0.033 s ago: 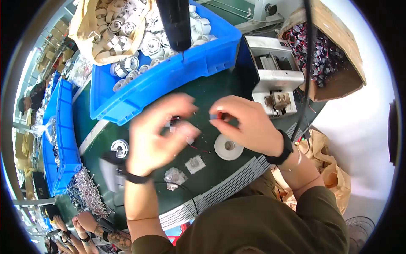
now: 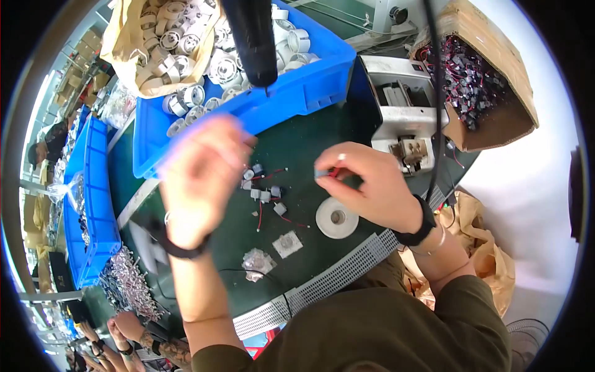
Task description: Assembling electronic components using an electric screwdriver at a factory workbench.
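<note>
Between the thumb and fingers of my right hand is a small grey motor with red wire, held above the green table. My left hand, smeared by motion, is over the front wall of the large blue bin; its fingers cannot be made out. Several small motors with red and black leads lie loose on the table between my hands. A white round part with a hub in its middle rests below my right hand. The bin holds many white ring-shaped housings.
A black screwdriver-like tool hangs over the bin. At the right stand a metal fixture and a cardboard box of motors. Near me lie a clear square piece and a small clear bag. Screws are heaped at the left.
My left hand has moved up and left from the loose motors toward the blue bin, uncovering them. The right hand still pinches its motor, nearly in place.
</note>
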`<control>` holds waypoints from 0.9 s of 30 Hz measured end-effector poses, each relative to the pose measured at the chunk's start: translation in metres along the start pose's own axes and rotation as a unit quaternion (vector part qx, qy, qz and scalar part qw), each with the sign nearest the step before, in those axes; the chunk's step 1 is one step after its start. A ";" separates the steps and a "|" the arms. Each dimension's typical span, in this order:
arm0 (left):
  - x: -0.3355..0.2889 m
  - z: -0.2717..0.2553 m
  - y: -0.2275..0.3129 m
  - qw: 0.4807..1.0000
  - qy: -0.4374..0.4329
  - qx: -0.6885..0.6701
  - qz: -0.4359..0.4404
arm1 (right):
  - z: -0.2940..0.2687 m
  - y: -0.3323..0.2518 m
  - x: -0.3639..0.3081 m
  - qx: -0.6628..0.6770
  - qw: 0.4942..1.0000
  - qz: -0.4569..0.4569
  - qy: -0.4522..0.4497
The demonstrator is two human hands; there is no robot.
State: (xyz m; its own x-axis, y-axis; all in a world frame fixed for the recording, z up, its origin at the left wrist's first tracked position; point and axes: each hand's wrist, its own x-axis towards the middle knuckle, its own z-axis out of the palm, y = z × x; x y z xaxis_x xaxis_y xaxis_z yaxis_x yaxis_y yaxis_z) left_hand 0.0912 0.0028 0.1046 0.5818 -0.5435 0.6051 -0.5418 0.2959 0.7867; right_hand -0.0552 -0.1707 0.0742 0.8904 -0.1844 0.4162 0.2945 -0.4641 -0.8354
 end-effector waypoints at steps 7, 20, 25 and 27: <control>0.184 -0.108 -0.194 0.728 -0.220 0.635 0.137 | 0.001 -0.012 -0.001 -0.005 0.995 -0.088 -0.039; 0.146 -0.106 -0.069 0.733 -0.153 0.655 -0.103 | -0.023 -0.004 -0.039 0.054 0.997 0.035 0.041; 0.000 -0.073 0.003 0.950 -0.096 0.140 -0.262 | -0.035 -0.003 -0.054 0.180 0.976 0.112 0.053; -0.039 -0.034 -0.001 0.937 -0.179 0.101 -0.282 | -0.036 0.000 -0.051 0.184 0.978 0.095 0.034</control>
State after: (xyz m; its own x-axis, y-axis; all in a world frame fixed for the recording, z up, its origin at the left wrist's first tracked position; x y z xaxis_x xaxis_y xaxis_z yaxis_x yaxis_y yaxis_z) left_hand 0.0897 0.0500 0.0846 0.5896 -0.8076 -0.0086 -0.3338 -0.2534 0.9080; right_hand -0.1129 -0.1923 0.0657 0.9197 -0.2993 0.2542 0.2428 -0.0751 -0.9671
